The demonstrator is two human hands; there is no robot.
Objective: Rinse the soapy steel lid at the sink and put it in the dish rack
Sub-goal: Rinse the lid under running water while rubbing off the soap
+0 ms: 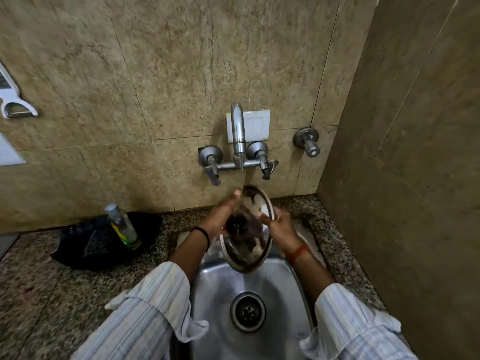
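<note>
Over the steel sink (207, 287), both hands hold a round steel lid (246, 229) up on edge beneath the tap (237, 131), its top rim tilted toward the wall and its lower rim hanging just above the basin. Thin water falls from the spout and meets the lid near its upper edge. On the lid's near face a dark knob (235, 224) sticks out, with pale patches of foam around it. The left hand (223, 214) is clamped on the lid's left edge, thumb pointing up beside the falling water; a thin black band (202, 233) circles that wrist. The right hand (279, 227) grips the right edge, fingers curled over the rim, and a red thread (298, 253) sits on its wrist. Both forearms come out of rolled, pale striped sleeves (155, 307). The drain (248, 311) lies open at the bottom of the basin, directly below the lid. Left of the sink, on the speckled stone counter (65, 294), a clear bottle (123, 224) with a grey cap stands on a crumpled black cloth (85, 245). Two lever handles flank the tap on the tiled wall (155, 74), and a separate valve (307, 141) sits further right. No dish rack can be made out.
</note>
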